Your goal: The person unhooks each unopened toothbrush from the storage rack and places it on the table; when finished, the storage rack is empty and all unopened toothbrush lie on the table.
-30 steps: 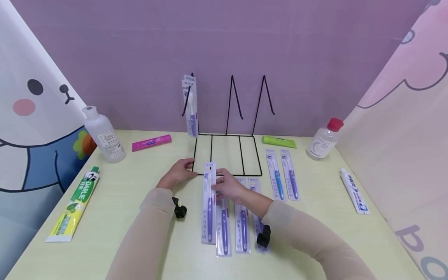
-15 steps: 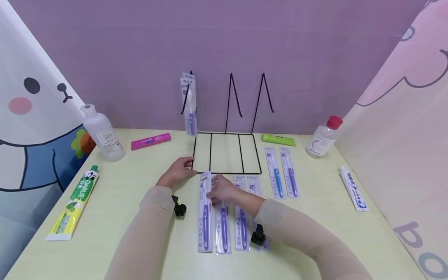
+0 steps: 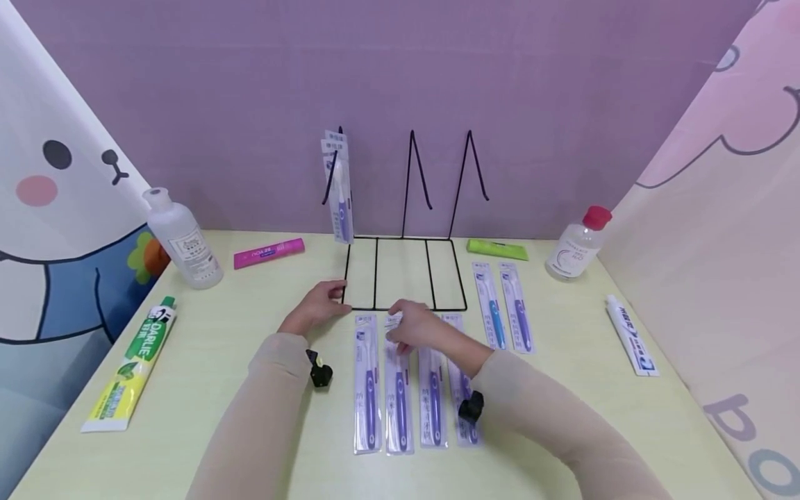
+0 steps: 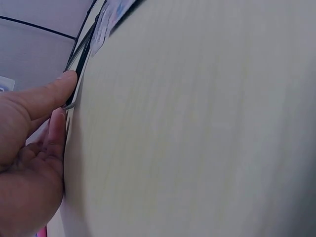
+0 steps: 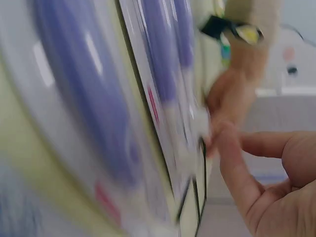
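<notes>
In the head view my left hand [image 3: 317,305] holds the front left corner of the black wire rack [image 3: 405,310]. Its thumb lies on the wire in the left wrist view, with fingertips on the other side. My right hand [image 3: 417,326] is over the upper part of a packaged toothbrush [image 3: 400,410], second from the left in a row. Nothing shows between its thumb and forefinger in the blurred right wrist view. Beside it lie the leftmost packaged toothbrush [image 3: 367,389] and two others to the right, partly covered by my hand and arm.
Packaged toothbrushes [image 3: 337,187] hang on the rack's left hook; two more [image 3: 490,305] lie to its right. Around them are a pink tube [image 3: 269,253], a green tube [image 3: 496,249], a white bottle [image 3: 187,243], a red-capped bottle [image 3: 573,253], and toothpaste tubes [image 3: 131,368] at both sides.
My right hand laid the leftmost packaged toothbrush down at the row's left end, let it go and moved right over the second one. The left hand stayed on the rack.
</notes>
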A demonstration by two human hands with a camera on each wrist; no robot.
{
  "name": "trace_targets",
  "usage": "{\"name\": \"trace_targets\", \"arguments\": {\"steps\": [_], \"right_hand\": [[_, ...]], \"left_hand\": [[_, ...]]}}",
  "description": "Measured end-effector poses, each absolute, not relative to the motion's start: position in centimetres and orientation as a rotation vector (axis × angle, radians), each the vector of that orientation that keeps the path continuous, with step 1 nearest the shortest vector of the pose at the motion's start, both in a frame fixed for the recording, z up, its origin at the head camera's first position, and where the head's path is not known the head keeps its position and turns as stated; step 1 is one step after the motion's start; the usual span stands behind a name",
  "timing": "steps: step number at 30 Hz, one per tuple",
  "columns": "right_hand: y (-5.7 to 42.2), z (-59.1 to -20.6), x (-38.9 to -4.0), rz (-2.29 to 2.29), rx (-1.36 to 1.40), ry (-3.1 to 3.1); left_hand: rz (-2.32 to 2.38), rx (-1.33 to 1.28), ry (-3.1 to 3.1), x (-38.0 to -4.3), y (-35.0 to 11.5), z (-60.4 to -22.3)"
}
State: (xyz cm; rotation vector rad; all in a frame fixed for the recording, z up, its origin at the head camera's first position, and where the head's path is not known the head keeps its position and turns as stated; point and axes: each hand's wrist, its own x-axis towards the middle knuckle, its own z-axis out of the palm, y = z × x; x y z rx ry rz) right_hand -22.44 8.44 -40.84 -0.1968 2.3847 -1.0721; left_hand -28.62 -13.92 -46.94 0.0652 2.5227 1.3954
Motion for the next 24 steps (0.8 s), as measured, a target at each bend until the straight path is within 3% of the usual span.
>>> {"name": "trace_targets", "arguments": {"steps": [6, 12, 18, 24], "right_hand": [[14.0, -41.1, -25.3, -1.064, -0.324, 2.604], [18.5, -43.3, -28.7, -1.034, -0.268, 2.722], [20.3, -45.2, -30.6, -1.078, -0.130, 2.659], [21.2, -45.6, -30.3, -1.108, -0.079, 2.643]], "left_hand": [[1.398, 0.049, 2.522, -28.3, -14.2, -47.1], [1.390, 0.056, 2.549, -28.2, -14.6, -47.0], [1.401, 0.059, 2.560, -28.2, -14.7, -46.9], [1.413, 0.070, 2.546, -28.2, -13.9, -46.8]]}}
